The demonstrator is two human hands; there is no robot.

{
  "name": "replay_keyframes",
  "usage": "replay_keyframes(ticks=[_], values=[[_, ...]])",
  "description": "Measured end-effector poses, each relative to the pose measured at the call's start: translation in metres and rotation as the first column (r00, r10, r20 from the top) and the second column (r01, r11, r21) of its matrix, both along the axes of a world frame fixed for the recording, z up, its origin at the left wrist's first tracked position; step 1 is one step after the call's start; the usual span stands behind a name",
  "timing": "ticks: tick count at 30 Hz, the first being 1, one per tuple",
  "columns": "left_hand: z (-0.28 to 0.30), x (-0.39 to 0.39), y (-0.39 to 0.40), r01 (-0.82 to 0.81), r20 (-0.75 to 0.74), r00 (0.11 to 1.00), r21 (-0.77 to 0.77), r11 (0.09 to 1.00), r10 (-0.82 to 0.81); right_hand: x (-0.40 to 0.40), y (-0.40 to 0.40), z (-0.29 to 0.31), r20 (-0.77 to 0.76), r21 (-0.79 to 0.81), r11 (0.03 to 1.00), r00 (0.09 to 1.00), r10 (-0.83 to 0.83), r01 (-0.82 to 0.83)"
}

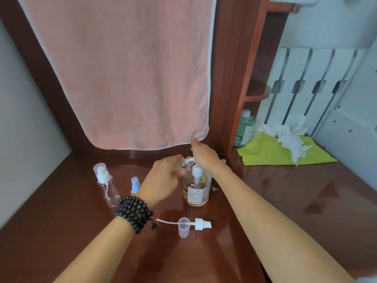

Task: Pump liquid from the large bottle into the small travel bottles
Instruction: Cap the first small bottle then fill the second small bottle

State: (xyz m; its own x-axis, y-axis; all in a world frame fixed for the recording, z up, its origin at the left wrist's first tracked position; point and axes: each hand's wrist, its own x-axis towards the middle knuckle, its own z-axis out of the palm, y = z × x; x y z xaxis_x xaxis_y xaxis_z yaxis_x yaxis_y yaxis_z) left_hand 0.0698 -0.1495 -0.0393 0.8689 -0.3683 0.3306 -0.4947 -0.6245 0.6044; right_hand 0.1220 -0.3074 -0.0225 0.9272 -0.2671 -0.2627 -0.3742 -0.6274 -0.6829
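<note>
Two hands at frame centre: left hand (163, 176) fingers grasping tilted small bottle (184, 163) against large bottle (196, 187) pump; right hand (205, 155) pressing pump, fingers loosely extended.

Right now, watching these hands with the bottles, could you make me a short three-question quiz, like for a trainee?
1. True or false: the right hand rests on the pump of the large bottle.
2. What does the left hand hold at the spout?
A. the green cloth
B. a small clear bottle, tilted
C. the loose pump head
3. Fill in: the wrist with the bead bracelet is the ___ one.

Key: 1 true; 2 B; 3 left.
</note>
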Motion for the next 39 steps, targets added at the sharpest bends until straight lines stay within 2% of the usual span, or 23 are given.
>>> replay_keyframes(ticks=[12,18,25,29,33,39], values=[[-0.008,-0.004,-0.005,-0.034,0.027,0.999,0.036,0.999,0.033,0.013,0.006,-0.020,-0.072,-0.003,0.998,0.996,-0.059,0.059],[0.003,-0.004,-0.001,-0.007,0.027,1.000,0.008,1.000,0.007,0.013,0.004,-0.006,0.002,0.024,0.999,0.999,-0.044,0.044],[-0.006,-0.005,-0.006,-0.056,0.031,0.998,0.055,0.997,0.054,0.009,-0.001,-0.018,-0.100,-0.062,0.997,0.994,-0.048,0.042],[-0.004,-0.005,-0.003,-0.049,0.012,0.999,0.034,0.998,0.048,0.007,0.001,-0.014,-0.083,-0.080,0.996,0.996,-0.041,0.034],[0.004,-0.004,-0.003,-0.028,0.028,0.999,0.014,1.000,0.028,0.013,-0.003,-0.008,-0.020,-0.019,1.000,1.000,-0.023,0.022],[-0.001,-0.004,-0.005,-0.045,0.023,0.999,0.032,0.998,0.044,0.022,0.000,-0.023,-0.053,-0.026,0.999,0.998,-0.042,0.041]])
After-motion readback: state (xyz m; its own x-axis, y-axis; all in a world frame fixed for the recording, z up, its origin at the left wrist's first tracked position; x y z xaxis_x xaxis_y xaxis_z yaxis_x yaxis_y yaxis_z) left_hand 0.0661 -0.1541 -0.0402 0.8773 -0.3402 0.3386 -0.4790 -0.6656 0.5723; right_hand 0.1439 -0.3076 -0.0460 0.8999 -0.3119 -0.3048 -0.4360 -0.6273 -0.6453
